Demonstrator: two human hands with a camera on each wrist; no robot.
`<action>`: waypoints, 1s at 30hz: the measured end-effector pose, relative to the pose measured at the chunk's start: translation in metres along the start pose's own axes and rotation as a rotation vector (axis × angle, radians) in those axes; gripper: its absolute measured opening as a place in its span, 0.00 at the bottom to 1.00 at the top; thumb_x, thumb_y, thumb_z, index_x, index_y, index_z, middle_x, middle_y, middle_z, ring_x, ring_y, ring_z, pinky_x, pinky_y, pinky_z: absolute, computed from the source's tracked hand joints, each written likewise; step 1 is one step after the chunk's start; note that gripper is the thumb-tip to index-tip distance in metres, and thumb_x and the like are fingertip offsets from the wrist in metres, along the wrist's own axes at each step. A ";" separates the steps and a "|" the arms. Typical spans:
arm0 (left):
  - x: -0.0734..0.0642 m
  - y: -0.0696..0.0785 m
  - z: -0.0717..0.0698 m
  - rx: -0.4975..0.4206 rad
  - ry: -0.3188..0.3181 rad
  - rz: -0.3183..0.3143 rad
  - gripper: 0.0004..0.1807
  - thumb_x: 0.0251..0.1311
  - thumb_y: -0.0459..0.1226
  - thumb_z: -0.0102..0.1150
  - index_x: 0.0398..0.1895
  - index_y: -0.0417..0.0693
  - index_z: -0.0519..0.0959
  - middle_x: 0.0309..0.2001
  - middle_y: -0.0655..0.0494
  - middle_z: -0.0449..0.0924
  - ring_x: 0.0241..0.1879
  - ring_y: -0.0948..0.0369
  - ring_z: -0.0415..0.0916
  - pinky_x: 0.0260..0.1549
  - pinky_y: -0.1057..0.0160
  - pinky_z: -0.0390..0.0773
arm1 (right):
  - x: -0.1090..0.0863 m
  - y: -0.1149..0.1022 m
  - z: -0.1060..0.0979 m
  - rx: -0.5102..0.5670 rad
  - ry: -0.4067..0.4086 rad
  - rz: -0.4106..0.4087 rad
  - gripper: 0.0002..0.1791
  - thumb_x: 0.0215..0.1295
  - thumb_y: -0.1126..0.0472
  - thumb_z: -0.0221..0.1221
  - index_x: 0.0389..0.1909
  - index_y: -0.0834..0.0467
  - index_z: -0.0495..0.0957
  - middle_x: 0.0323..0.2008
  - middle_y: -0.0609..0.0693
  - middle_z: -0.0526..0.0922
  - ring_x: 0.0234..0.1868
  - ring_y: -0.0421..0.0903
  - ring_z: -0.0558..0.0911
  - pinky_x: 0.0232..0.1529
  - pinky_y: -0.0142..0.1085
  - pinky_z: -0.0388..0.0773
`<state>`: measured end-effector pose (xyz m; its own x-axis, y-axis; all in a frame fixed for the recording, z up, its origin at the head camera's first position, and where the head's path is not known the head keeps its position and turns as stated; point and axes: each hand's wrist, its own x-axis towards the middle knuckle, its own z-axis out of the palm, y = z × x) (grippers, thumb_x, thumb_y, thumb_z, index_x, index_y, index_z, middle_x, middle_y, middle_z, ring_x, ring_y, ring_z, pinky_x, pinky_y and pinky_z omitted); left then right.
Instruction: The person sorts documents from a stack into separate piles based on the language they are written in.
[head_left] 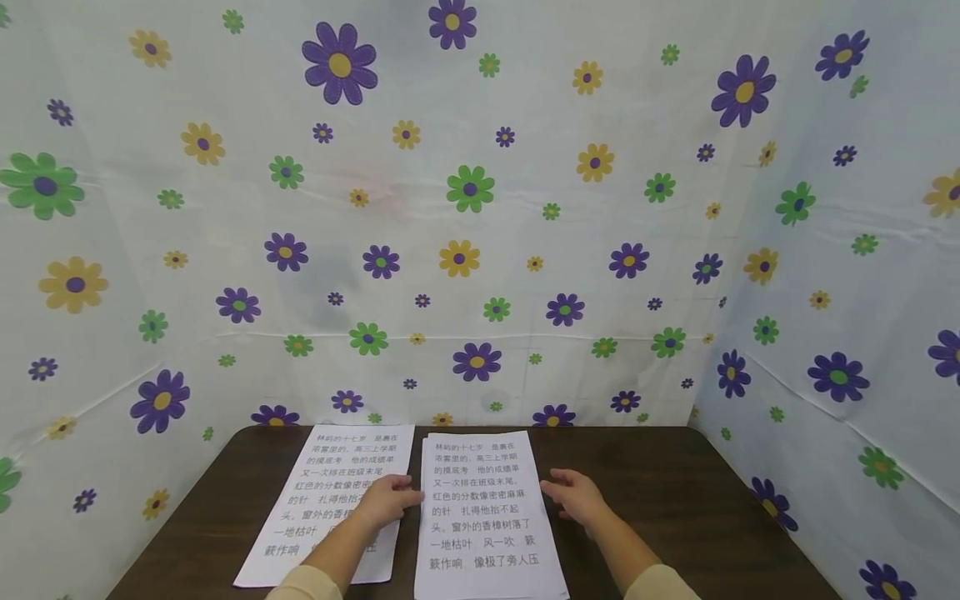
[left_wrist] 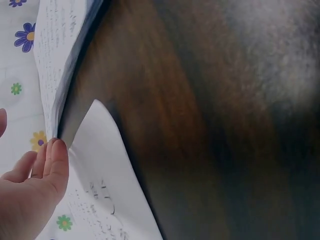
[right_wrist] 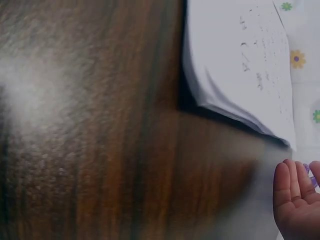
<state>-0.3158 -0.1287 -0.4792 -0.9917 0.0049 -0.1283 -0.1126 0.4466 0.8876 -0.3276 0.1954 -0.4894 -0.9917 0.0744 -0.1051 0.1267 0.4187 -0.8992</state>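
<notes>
Two piles of white paper printed with rows of Chinese characters lie side by side. The thicker stack [head_left: 480, 542] is in the middle, its layered edge visible in both wrist views. The left pile [head_left: 300, 517] lies slightly slanted. My left hand [head_left: 384, 502] reaches over the left pile, fingers extended; its fingertips are at the left edge of the middle stack, and whether they touch cannot be told. On the other side, my right hand [head_left: 577, 497] has its fingers loosely extended beside the stack's right edge. In the right wrist view a small gap separates that hand [right_wrist: 297, 200] from the paper.
The papers lie on a dark brown wood-grain table [head_left: 660, 475]. Behind it and along both sides hangs a white cloth [head_left: 420, 217] printed with purple, yellow and green flowers. The table's back edge meets the cloth.
</notes>
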 end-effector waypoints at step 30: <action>0.010 -0.008 0.031 -0.117 -0.045 -0.006 0.36 0.55 0.34 0.62 0.63 0.20 0.63 0.56 0.28 0.75 0.55 0.40 0.78 0.54 0.48 0.80 | 0.007 0.024 0.020 -0.062 0.093 0.019 0.20 0.55 0.67 0.64 0.49 0.71 0.80 0.41 0.62 0.84 0.33 0.45 0.81 0.31 0.37 0.81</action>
<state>-0.3234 -0.1047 -0.5010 -0.9875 0.0439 -0.1514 -0.1279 0.3390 0.9321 -0.3323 0.1875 -0.5199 -0.9830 0.1653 -0.0796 0.1496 0.4715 -0.8691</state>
